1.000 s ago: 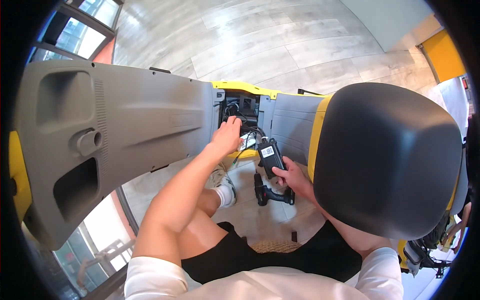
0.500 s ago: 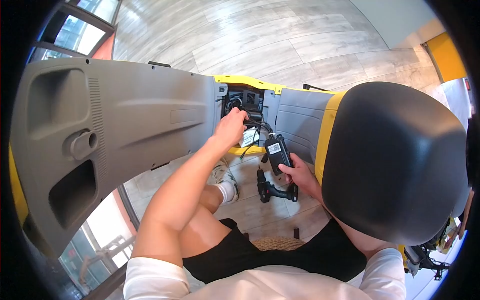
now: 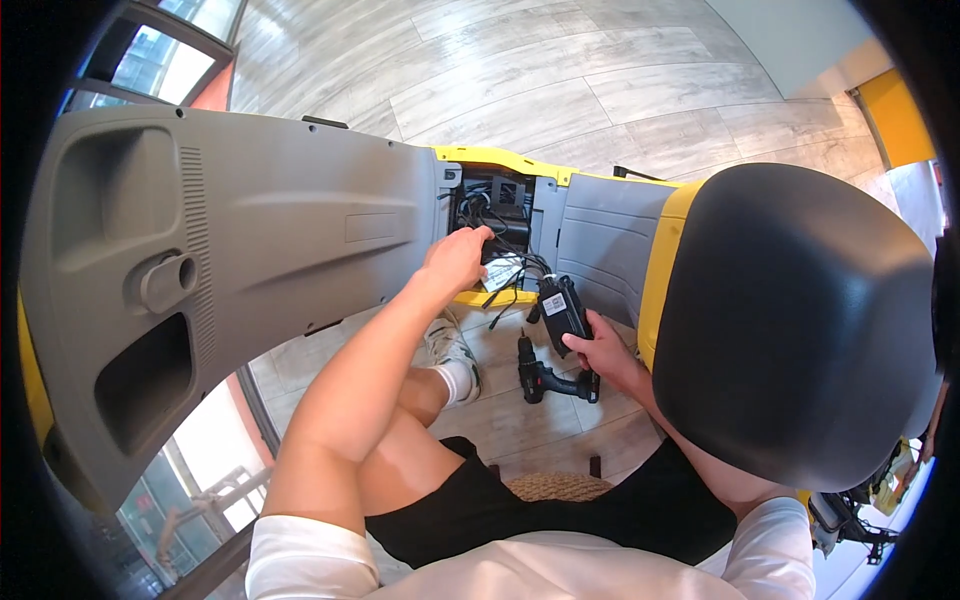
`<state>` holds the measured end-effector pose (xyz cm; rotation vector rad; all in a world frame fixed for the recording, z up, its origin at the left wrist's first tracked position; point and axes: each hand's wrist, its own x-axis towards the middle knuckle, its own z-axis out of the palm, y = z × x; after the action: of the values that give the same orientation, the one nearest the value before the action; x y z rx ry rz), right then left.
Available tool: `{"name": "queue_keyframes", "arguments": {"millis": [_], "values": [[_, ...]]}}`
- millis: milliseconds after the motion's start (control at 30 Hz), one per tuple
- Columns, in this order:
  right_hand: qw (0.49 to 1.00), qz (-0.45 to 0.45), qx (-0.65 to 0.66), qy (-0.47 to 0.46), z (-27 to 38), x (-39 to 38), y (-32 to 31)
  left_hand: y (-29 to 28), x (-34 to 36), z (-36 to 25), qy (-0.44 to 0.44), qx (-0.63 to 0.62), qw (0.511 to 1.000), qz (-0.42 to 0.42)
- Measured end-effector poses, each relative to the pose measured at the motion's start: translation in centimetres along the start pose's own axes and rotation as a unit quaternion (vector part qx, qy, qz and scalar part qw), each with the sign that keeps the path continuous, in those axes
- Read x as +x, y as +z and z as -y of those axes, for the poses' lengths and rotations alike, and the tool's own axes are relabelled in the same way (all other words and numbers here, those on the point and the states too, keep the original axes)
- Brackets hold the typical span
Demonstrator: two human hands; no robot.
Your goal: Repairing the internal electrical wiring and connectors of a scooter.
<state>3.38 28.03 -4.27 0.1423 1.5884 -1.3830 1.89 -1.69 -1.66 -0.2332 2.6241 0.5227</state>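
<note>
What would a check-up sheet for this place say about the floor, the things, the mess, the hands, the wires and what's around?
Surface: pale plank-patterned floor.
Job's things: black box with a white label, beside an open compartment edged partly in yellow.
Clutter: black drill lying on the floor.
Hands: right hand grips the box; left hand is at the compartment, its grip unclear.
Cables: black cables between box and compartment; a connector end dangles past the yellow edge.
Surroundings: grey panel left, black seat right.
</note>
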Motion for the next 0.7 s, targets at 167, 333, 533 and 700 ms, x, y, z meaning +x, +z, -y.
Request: {"name": "queue_keyframes", "arguments": {"millis": [167,333,533,700], "values": [[0.999,-0.003,-0.026,0.017,0.0,0.0,-0.1,-0.3,-0.2,-0.4,0.003,0.001,1.0,0.014],[0.999,-0.006,-0.032,0.035,0.2,-0.1,-0.1,-0.3,0.2,-0.6,0.012,0.0,1.0,0.02],[0.998,-0.01,-0.048,0.024,0.7,-0.2,-0.1,-0.1,0.5,-0.2,0.037,0.013,0.999,0.015],[1.0,-0.011,-0.019,0.0,1.2,-0.6,0.3,-0.3,0.4,-0.6,0.023,-0.005,0.999,0.027]]}}
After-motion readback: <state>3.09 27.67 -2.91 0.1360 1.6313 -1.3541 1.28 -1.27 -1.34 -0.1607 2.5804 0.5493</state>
